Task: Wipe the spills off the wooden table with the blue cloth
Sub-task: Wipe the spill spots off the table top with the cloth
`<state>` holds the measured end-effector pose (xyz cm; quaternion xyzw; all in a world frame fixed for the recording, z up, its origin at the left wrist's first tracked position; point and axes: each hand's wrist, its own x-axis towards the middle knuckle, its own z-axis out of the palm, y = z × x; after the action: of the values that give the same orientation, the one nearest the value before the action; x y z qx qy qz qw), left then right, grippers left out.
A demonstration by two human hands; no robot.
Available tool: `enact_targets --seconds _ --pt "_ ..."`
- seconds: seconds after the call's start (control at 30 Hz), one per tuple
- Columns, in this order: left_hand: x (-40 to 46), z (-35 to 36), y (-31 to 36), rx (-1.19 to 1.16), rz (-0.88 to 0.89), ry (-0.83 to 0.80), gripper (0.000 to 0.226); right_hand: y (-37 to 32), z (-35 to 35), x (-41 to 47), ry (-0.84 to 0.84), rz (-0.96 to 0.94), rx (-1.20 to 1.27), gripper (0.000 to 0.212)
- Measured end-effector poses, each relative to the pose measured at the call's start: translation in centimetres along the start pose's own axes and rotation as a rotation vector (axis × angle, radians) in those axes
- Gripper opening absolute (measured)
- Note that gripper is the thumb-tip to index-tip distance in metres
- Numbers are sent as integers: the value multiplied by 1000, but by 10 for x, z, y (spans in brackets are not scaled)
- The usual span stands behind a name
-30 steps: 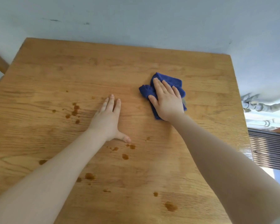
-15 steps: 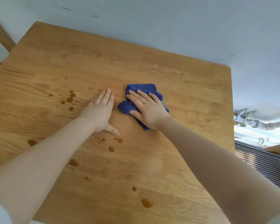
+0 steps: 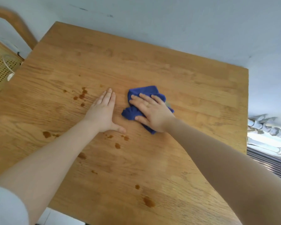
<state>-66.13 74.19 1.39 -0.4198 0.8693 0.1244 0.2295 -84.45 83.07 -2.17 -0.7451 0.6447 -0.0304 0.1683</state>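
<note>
The crumpled dark blue cloth (image 3: 144, 101) lay bunched near the middle of the pale wooden worktop (image 3: 193, 82), pinned under the right hand (image 3: 152, 112), whose fingers were straight and slightly spread across it with the palm pressing down. The left hand (image 3: 103, 111) rested flat on the bare wood just beside the cloth, fingers together and thumb out, holding nothing. Brown spill spots (image 3: 83, 95) remained to the left of the left hand, more sat just below its thumb, and larger drops lay near the front edge (image 3: 148, 202).

The cloth looked soft, light and limp, so it would likely fold and bunch rather than slide as one piece. A flat palm over its centre probably suited it better than a pinch at an edge, which could let the loose parts trail. Most of the spills seemed not yet wiped.
</note>
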Motion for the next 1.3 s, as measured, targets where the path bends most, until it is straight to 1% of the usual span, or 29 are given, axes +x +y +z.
enact_targets --seconds 0.13,0.23,0.27,0.3,0.4,0.47,0.53,0.57,0.67,0.7,0.77,0.83,0.93,1.0,1.07,1.1,1.17,1.23,1.3 --pt "-3 2 1 43 -2 15 146 9 -6 38 106 285 44 56" --pt "1 1 1 53 18 53 145 -7 1 43 195 434 64 56" --pt "1 0 1 50 31 61 144 -19 6 38 209 452 73 56" --pt "0 0 0 43 40 61 142 -33 11 31 210 433 71 57" --pt "-3 -3 -11 -11 66 31 132 -68 23 10 169 284 47 64" --pt "-7 -12 -27 -40 100 32 128 -63 21 12 129 203 30 65" --pt "-10 -20 -47 -26 130 57 127 -47 15 30 151 178 0 62" --pt "-13 -24 -57 -26 129 53 126 -40 11 43 183 228 2 59" --pt "-19 -26 -86 -21 108 19 124 -33 6 88 225 521 86 55" --pt "-20 -27 -95 -4 105 25 123 -36 5 100 237 590 106 56" --pt "-19 -29 -112 -15 74 38 122 -52 7 110 232 615 106 56" --pt "-15 -31 -128 -33 41 40 123 -76 15 105 211 522 70 57" --pt "-6 -31 -144 21 36 12 127 -115 29 85 171 309 29 59" --pt "2 -30 -150 69 41 -22 128 -120 31 79 142 203 28 63" --pt "9 -30 -157 97 81 -64 127 -105 25 86 138 172 43 64" --pt "12 -31 -161 99 109 -82 127 -96 23 92 155 203 43 63" --pt "17 -32 -169 98 137 -95 129 -78 14 110 203 343 72 58" --pt "20 -31 -176 111 109 -95 135 -63 5 130 223 480 98 54" --pt "22 -29 -178 168 72 -54 140 -61 0 140 218 541 94 53"
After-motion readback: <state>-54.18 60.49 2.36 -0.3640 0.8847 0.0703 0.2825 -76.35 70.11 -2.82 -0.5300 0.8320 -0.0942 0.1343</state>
